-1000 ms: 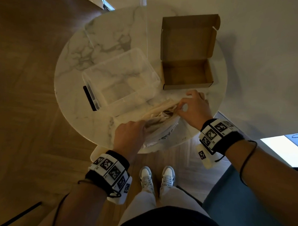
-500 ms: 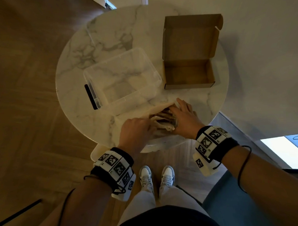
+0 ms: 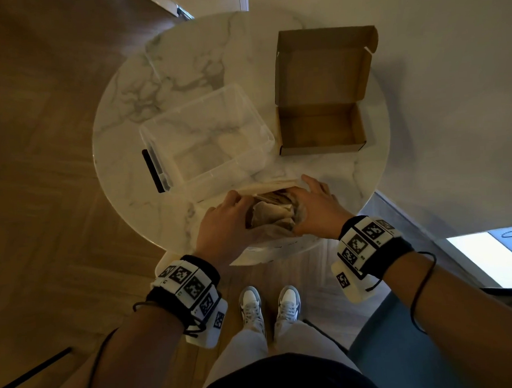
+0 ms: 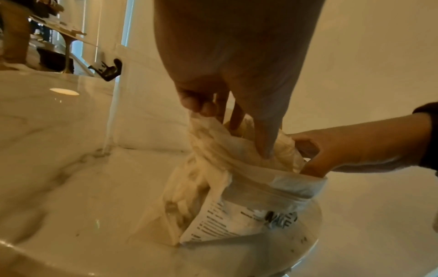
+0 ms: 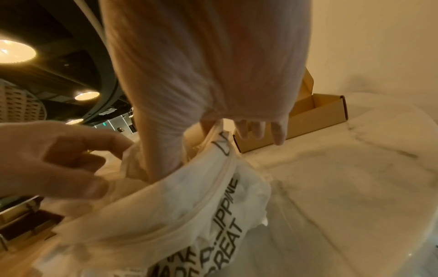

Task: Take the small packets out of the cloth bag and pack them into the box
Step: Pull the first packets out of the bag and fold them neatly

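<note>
— What did your grip have hold of?

— My left hand (image 3: 221,224) pinched the left edge of the cloth bag (image 4: 249,187) at its mouth, fingers curled on the fabric. My right hand (image 3: 317,211) gripped the right edge, thumb inside the mouth and the other fingers outside over the rim. Between them the bag was pulled open.

— And the small packets?

— The small packets (image 3: 274,212) were in the open mouth, a crumpled pale heap between my two hands. I could not count them.

— Where did the bag sit?

— At the near edge of the round marble worktop (image 3: 184,65), part of it hanging over the rim, printed lettering on its near side.

— The box?

— The cardboard box (image 3: 319,132) stood just beyond my right hand, to the far right, lid flap raised. A clear plastic tub (image 3: 205,131) stood left of it, just beyond the bag.
</note>
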